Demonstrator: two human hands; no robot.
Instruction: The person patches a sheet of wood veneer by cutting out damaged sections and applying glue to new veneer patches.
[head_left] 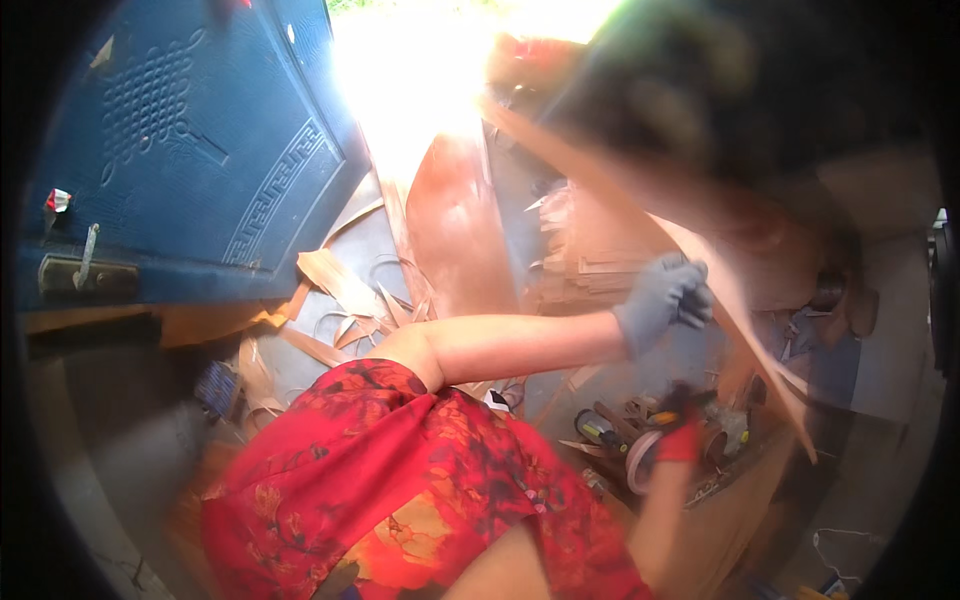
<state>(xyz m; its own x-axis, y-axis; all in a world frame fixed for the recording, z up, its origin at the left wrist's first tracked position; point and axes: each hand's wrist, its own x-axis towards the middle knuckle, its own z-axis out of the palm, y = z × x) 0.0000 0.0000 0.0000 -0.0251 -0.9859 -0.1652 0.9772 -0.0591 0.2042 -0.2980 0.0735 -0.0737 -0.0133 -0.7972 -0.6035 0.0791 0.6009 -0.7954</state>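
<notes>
My left hand [664, 304], in a grey glove, reaches across to the right with its fingers curled at the edge of a long, thin brown sheet [735, 318]. The sheet slants from the bright top middle down to the right, its far side blurred. Lower down, my right hand [680, 425], in a red and black glove, is smeared by motion; its fingers and anything in them cannot be made out. It hovers by a roll of pale tape [640, 462] and a yellow-and-black tool [598, 428] among brown offcuts.
A blue embossed door [190, 150] with a metal handle [88, 262] stands at the left. Brown strips [345, 285] litter the grey floor, beside a broad brown sheet [458, 220]. Stacked brown sheets [590, 250] lie behind my left hand. A large dark blurred shape [690, 80] covers the upper right.
</notes>
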